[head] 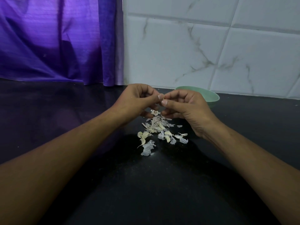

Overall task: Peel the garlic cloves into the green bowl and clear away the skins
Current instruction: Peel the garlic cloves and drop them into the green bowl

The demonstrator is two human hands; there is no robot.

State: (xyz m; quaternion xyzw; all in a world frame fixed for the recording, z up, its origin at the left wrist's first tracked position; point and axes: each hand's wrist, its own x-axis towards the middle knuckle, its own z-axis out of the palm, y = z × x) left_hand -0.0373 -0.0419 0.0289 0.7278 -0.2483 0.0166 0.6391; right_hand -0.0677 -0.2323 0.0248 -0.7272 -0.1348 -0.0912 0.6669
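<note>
Papery white garlic skins (155, 125) litter black tabletop (65, 111); several unpeeled cloves (142, 135) left. Both hands, left (138, 99) and right (183, 104), pinch one small clove (163, 100). Pale green round bowl (209, 96) behind right hand, contents hidden.

purple curtain (56, 41), marbled white wall tiles (211, 46), black countertop (65, 103)

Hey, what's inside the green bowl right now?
Of the green bowl only the far inner wall shows, and it looks bare. The right hand and the low viewing angle hide the bottom, so its contents cannot be told.
</note>
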